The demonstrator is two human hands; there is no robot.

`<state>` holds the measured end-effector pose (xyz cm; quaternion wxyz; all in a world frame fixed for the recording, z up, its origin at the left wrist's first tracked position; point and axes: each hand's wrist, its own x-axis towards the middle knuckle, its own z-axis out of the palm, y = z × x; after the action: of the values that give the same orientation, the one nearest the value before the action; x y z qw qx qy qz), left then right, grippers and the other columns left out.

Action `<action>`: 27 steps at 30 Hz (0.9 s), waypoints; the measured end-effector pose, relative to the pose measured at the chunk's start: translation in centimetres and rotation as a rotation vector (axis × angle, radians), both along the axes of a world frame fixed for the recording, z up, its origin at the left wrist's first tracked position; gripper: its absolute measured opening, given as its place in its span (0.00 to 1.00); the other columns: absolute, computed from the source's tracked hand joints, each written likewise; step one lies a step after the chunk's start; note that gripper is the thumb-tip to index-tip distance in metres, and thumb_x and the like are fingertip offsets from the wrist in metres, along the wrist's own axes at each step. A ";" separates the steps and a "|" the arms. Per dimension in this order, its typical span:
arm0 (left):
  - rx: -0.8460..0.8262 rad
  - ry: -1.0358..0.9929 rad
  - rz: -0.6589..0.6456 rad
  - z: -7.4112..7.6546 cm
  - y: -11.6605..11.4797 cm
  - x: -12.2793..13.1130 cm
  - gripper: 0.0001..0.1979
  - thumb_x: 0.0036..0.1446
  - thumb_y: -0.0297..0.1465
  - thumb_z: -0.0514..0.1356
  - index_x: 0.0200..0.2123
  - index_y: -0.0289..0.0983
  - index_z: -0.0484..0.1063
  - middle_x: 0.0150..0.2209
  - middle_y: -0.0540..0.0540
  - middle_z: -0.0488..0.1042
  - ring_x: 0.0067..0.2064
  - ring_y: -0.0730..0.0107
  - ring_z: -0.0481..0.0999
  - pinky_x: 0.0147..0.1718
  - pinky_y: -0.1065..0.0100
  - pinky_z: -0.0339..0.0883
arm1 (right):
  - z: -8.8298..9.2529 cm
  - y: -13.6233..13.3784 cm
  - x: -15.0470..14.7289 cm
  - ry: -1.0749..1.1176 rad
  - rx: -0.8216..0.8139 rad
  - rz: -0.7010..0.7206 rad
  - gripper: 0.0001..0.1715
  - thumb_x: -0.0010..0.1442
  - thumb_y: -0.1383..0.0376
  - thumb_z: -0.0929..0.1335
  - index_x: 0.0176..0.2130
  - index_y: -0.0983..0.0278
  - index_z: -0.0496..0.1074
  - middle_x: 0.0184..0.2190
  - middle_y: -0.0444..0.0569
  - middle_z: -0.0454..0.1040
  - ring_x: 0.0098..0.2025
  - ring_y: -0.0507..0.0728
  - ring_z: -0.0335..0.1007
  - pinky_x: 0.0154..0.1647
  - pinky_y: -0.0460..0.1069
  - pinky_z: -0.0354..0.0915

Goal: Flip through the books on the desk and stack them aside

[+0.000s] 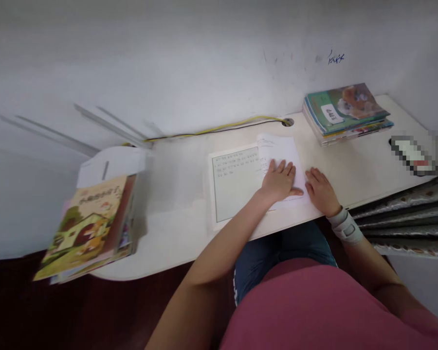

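Note:
An open white workbook [233, 187] lies on the white desk [175, 214], with printed lines near the top of its left page. My left hand [279, 181] rests flat on the right page [282, 153], fingers stretched out. My right hand [321, 190] lies flat beside it at the page's right edge, fingers extended, with a grey band around the wrist. Neither hand holds anything.
A stack of colourful books [346, 114] sits at the back right of the desk. Another pile of picture books [91, 228] hangs over the left end, with a white sheet behind it. A yellow cable [222, 127] runs along the wall to a desk hole. A blurred object [414, 155] lies far right.

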<state>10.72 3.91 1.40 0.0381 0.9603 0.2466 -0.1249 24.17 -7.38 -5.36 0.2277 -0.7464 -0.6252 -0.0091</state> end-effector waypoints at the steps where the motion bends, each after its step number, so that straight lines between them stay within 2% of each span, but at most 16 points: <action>1: 0.000 0.018 0.006 0.1 0.1 0.2 0.42 0.61 0.55 0.47 0.68 0.33 0.49 0.69 0.38 0.49 0.71 0.47 0.44 0.66 0.43 0.32 | 0.1 -0.2 0.2 -0.007 -0.010 0.014 0.26 0.67 0.65 0.56 0.59 0.71 0.66 0.60 0.63 0.66 0.64 0.64 0.59 0.64 0.62 0.58; 7: -0.006 0.071 0.107 0.4 0.9 1.2 0.42 0.62 0.54 0.43 0.69 0.31 0.46 0.70 0.38 0.47 0.71 0.48 0.42 0.66 0.43 0.30 | 0.7 -2.2 1.4 -0.050 -0.070 0.117 0.27 0.68 0.63 0.55 0.59 0.72 0.66 0.60 0.62 0.67 0.64 0.63 0.60 0.64 0.61 0.59; 11: -0.012 0.066 0.089 0.6 1.3 1.5 0.42 0.62 0.54 0.45 0.69 0.31 0.46 0.70 0.39 0.47 0.71 0.49 0.43 0.66 0.43 0.30 | 0.9 -3.1 2.1 -0.014 -0.026 0.157 0.26 0.68 0.61 0.56 0.57 0.71 0.68 0.59 0.62 0.68 0.63 0.63 0.61 0.63 0.61 0.60; 18: -0.019 0.049 0.070 0.7 1.3 1.4 0.41 0.62 0.53 0.47 0.69 0.31 0.47 0.70 0.38 0.47 0.70 0.47 0.44 0.66 0.42 0.31 | 1.0 -3.2 2.1 0.058 0.056 0.082 0.24 0.66 0.57 0.59 0.54 0.67 0.71 0.55 0.60 0.72 0.59 0.64 0.66 0.59 0.61 0.65; 24: -0.040 0.031 0.048 1.0 1.3 1.5 0.43 0.60 0.53 0.51 0.68 0.28 0.48 0.69 0.31 0.46 0.70 0.41 0.45 0.64 0.38 0.34 | 2.0 -2.1 -0.2 -0.033 -0.012 -0.129 0.23 0.64 0.58 0.62 0.53 0.68 0.70 0.51 0.61 0.72 0.52 0.65 0.67 0.53 0.59 0.64; 27: -0.026 0.035 0.020 1.5 0.8 1.6 0.42 0.60 0.50 0.53 0.66 0.25 0.51 0.68 0.26 0.48 0.69 0.40 0.46 0.63 0.37 0.36 | 2.7 -1.7 -1.0 -0.090 -0.078 -0.164 0.20 0.62 0.61 0.64 0.52 0.66 0.70 0.51 0.59 0.72 0.51 0.64 0.66 0.51 0.57 0.62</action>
<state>12.31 4.66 2.86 0.0472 0.9549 0.2550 -0.1446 23.19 -9.06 -2.66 0.1686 -0.8023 -0.5715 -0.0368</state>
